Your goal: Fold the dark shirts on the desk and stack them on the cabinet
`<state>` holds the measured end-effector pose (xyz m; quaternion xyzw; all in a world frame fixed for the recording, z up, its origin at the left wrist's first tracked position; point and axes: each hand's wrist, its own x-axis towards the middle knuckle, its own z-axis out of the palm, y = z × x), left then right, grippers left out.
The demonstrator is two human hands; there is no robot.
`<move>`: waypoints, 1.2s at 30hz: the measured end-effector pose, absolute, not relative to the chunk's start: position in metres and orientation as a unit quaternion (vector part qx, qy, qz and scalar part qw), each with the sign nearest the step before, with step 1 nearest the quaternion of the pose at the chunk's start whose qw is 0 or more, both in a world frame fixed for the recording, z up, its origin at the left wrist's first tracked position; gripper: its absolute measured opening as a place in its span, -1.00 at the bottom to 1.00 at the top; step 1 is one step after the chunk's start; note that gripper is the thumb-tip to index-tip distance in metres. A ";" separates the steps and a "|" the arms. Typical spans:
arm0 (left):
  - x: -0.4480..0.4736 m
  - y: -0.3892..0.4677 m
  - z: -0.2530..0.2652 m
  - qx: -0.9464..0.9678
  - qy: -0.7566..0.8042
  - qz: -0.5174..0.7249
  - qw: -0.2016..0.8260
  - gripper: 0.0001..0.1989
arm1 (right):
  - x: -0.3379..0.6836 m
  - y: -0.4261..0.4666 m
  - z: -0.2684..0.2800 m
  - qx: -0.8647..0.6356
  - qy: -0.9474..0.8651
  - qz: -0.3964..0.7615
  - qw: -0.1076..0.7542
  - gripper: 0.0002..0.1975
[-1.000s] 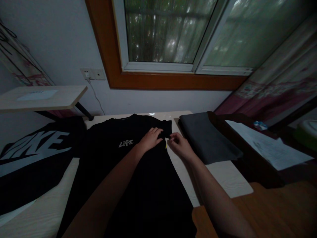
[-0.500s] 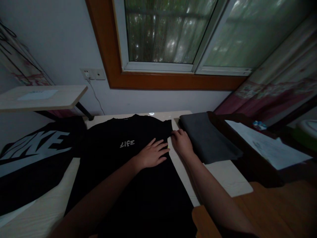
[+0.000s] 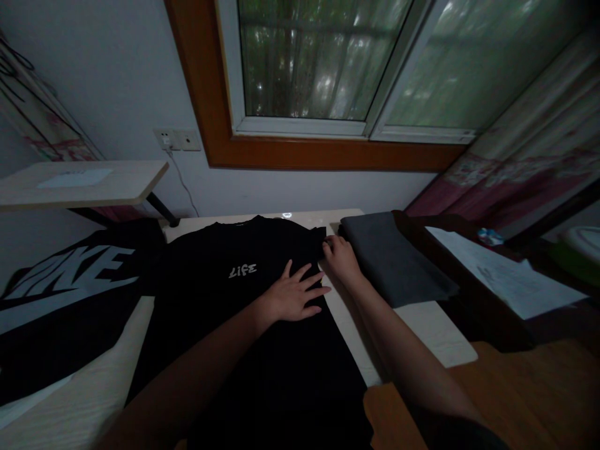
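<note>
A black T-shirt [image 3: 262, 362] with small white lettering on its chest lies spread on the pale table, collar toward the window. My left hand [image 3: 296, 295] rests flat on the shirt near its right edge, fingers spread wide. At the end of the right sleeve, my right hand [image 3: 343, 257] has its fingers bent and closed on the sleeve's edge. The fingertips are partly hidden against the dark cloth.
Left of the shirt lies a black garment [image 3: 60, 331] with large white letters, below a small raised shelf [image 3: 94, 181]. A folded grey cloth [image 3: 398, 262] sits to the right, beside a dark surface bearing a white sheet [image 3: 501, 272]. A window [image 3: 323, 62] is behind the table.
My left hand has shifted slightly right and its fingers have spread wider. My right hand has moved a little up along the sleeve's edge. The shirt looks nearly unchanged.
</note>
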<state>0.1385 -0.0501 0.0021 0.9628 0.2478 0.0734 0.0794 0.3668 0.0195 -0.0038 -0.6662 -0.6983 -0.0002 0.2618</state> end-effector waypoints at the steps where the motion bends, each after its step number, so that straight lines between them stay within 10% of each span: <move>1: 0.140 -0.051 0.002 0.963 0.248 0.073 0.081 -0.42 | 0.366 0.028 -0.002 -0.677 -0.691 0.001 0.254 -0.65; 15: 0.097 -0.024 0.010 0.943 0.276 0.138 0.122 -0.50 | 0.353 0.111 0.019 -0.780 -0.606 0.123 0.097 -0.49; 30: 0.051 0.016 0.003 0.838 0.458 0.231 0.185 -0.67 | 0.313 0.076 0.066 -0.576 -0.713 0.128 0.378 -0.68; 36: 0.069 0.044 0.008 0.655 0.597 0.314 0.339 -0.65 | 0.279 0.022 0.079 -0.386 -0.873 0.156 0.255 -0.59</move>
